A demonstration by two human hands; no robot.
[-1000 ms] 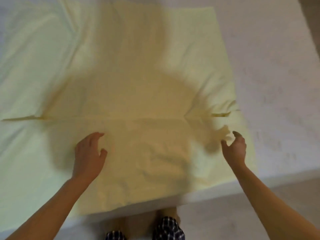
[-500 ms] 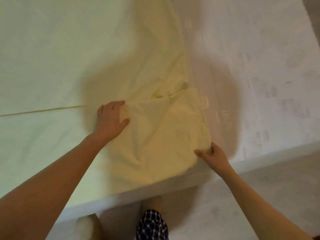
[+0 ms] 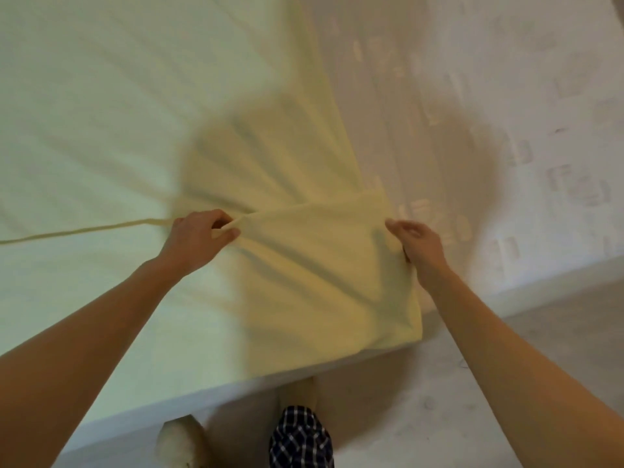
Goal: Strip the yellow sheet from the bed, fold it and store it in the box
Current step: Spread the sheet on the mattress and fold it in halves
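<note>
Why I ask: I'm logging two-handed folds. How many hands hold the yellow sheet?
2. The left hand pinches the yellow sheet at its folded edge, near mid-frame. The right hand holds the flap's right edge, beside the bare mattress. No other hand shows.

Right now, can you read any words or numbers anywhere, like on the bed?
Nothing here can be read.
On the mattress: faint pinkish marks, too blurred to read.
On the yellow sheet: no writing shows.
</note>
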